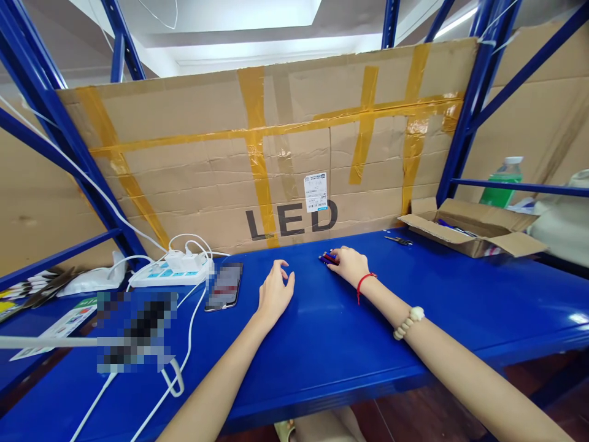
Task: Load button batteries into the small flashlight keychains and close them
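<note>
My right hand [350, 265] is closed over a small bunch of pens [327, 258] on the blue tabletop. Their blue and dark red ends stick out to the left of the fingers, and the rest is hidden under the hand. On that arm are a red cord and a beaded bracelet [408, 323]. My left hand [276, 288] rests on the table to the left, holding nothing, its fingers loosely bent and thumb apart. A phone [224, 286] lies just left of it, not touched.
A white power strip [170, 273] with plugs and trailing cables occupies the left side. At the right stands an open cardboard box [473, 230] with pens inside. Keys [399, 240] lie near it. Blue rack posts and a taped cardboard panel [211, 184] bound the back.
</note>
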`<state>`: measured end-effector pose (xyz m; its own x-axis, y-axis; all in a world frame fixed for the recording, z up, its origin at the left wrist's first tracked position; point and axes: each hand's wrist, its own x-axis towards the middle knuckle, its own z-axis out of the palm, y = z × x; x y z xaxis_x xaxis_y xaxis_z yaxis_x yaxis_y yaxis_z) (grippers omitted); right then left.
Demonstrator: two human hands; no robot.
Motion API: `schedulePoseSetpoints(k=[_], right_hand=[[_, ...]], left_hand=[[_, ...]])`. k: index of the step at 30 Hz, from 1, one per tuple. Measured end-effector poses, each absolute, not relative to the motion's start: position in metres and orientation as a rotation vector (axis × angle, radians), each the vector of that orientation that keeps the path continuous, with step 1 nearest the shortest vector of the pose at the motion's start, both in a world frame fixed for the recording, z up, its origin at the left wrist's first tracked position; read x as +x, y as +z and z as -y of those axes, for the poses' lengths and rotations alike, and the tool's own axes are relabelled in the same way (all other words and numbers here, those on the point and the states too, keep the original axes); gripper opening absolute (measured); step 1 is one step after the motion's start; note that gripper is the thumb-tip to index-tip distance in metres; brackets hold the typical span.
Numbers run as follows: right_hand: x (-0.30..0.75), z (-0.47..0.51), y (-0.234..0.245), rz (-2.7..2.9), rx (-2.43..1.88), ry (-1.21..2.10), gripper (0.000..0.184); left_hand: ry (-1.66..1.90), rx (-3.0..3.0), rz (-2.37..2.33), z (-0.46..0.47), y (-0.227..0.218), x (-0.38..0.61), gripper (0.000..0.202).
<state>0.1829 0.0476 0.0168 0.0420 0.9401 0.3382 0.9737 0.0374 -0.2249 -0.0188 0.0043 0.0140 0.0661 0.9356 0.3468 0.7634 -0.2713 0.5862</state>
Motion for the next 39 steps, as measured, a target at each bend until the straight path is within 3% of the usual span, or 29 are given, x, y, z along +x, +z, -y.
schedulePoseSetpoints(k=[8,16,29,39], right_hand=[[0.191,-0.056,0.007,1.797,-2.021,-0.171,0.067],[0.191,-0.06,0.005,2.064,-1.871,-0.01,0.044],[0.159,-0.053,-0.004,2.479,-0.926,0.232,0.036],[0.166,-0.046,0.013,2.446,-1.159,0.011,0.028]], left_hand=[[0.968,2.092,-1.723,-0.001,0.016,-0.015,0.016],[0.923,2.131,-1.713,0.002,0.017,-0.011,0.015],[0.993,2.283,-1.636,0.003,0.016,-0.008,0.01],[1.004,2.381,-1.648,-0.003,0.012,-0.01,0.016]])
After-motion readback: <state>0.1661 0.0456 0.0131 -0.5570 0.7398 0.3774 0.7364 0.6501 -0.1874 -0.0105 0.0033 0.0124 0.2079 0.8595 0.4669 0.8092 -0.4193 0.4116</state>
